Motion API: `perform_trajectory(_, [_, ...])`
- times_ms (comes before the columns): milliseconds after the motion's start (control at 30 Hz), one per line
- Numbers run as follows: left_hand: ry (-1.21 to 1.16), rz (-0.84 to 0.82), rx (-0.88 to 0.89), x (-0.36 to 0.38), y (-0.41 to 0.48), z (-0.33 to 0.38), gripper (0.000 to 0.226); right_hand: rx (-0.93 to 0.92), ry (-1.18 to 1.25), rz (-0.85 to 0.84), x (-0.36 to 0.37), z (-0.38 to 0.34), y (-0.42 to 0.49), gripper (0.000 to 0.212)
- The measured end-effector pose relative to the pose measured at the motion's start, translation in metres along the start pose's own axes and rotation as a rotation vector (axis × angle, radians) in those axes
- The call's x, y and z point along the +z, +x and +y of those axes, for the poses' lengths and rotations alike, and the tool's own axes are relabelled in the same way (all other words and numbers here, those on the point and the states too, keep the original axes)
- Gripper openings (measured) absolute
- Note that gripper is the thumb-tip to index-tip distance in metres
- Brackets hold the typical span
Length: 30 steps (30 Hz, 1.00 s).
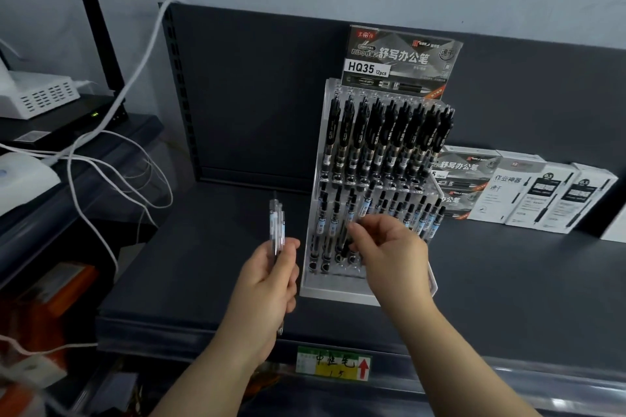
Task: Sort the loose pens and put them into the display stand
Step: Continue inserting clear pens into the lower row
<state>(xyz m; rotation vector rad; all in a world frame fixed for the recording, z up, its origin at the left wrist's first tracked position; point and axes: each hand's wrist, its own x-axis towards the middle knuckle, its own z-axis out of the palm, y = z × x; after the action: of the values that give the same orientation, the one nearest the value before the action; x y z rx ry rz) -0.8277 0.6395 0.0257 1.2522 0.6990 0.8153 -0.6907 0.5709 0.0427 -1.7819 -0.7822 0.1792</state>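
My left hand point(267, 278) grips spare pens point(277, 230) at nine o'clock of the stand point(338, 293); my right hand point(389, 254) pinches a pen point(345, 249) low down. Missing the hole could tip neighbours point(333, 217).

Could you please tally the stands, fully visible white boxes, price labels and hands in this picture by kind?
Display stand: 1
White boxes in full view: 3
Price label: 1
Hands: 2, left hand gripping loose pens, right hand at the stand
Total: 7
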Motion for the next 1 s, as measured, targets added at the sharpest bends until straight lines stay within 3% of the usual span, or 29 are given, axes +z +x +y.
perform_trajectory(233, [-0.084,0.021,-0.019,0.001,-0.001,0.001,0.021,-0.033,-0.164,-0.037,0.007,0.009,0.002,0.004])
perform_trajectory(400, [-0.082,0.002,-0.007,0.000,-0.002,0.002,0.020,-0.062,-0.316,-0.102,0.013,0.021,0.000,0.016])
perform_trajectory(633, [-0.080,-0.027,0.009,0.000,-0.007,0.002,0.025,-0.053,-0.289,-0.101,0.009,0.022,-0.001,0.013])
perform_trajectory(700, [-0.085,-0.038,0.014,0.002,-0.009,0.003,0.027,-0.049,-0.195,-0.040,0.007,0.020,-0.007,0.006])
perform_trajectory(767, [-0.082,-0.052,0.017,0.004,-0.009,0.002,0.028,-0.077,-0.063,0.014,0.003,0.014,-0.015,0.016])
perform_trajectory(833, [-0.054,-0.078,0.033,0.006,-0.010,0.002,0.028,-0.064,0.064,-0.058,0.001,0.006,-0.022,0.017])
perform_trajectory(1000, [0.057,-0.139,0.108,0.018,-0.012,0.001,0.022,0.014,0.311,-0.512,-0.004,-0.011,-0.030,0.011])
